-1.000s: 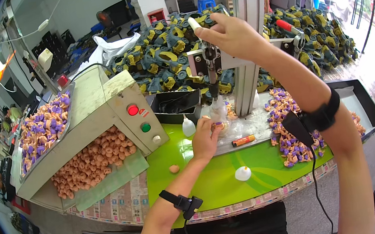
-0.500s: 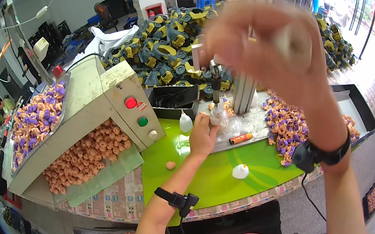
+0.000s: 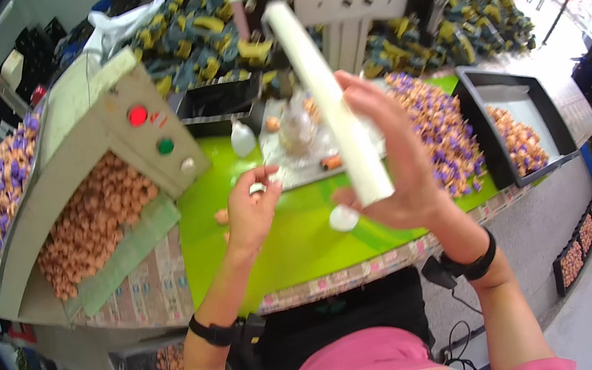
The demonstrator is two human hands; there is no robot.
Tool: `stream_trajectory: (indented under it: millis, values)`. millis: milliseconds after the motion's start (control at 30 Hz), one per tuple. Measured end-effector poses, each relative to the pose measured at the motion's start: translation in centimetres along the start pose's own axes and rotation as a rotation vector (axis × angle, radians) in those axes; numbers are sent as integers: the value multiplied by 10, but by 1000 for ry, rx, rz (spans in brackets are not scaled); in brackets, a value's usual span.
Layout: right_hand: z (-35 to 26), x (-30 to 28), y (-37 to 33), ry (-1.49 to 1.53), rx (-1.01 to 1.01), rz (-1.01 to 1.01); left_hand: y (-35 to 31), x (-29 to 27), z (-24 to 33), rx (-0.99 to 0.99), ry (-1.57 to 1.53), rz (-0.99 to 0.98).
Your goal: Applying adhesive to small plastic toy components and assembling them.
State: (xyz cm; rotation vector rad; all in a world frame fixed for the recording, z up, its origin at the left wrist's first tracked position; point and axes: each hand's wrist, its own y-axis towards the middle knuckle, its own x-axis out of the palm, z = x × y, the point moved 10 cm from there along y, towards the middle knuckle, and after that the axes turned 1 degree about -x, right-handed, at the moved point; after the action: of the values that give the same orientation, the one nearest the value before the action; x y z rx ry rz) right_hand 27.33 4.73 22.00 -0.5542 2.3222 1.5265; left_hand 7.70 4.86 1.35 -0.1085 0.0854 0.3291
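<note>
A long cream tube-shaped lever handle slants down toward me from the metal press. My right hand is beside and partly behind its lower end, fingers stretched and thumb apart; the handle hides part of the palm. My left hand hovers over the green tabletop with curved fingers and a gap between thumb and forefinger. A small pale spot shows in that gap, too blurred to name. Next to it lies a round peach-coloured piece. Crumpled clear plastic sits below the press.
A cream machine with peach pieces stands left. White squeeze bottles stand on the table. Purple-and-peach parts are heaped right, beside a black tray. Yellow-and-grey toy vehicles pile up behind.
My right hand has come down from close before the camera, its fingers now stretched beside the handle. My left hand has drawn back from the plastic under the press. The view has tilted downward.
</note>
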Motion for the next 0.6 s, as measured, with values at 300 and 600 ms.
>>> stream_trajectory:
  millis: [300, 600]
  values:
    - [44, -3, -100, -13, 506, 74, -12, 2, 19, 144, -138, -26]
    - [15, 22, -121, 125, 536, -147, -22, 4, 23, 97, -136, 26]
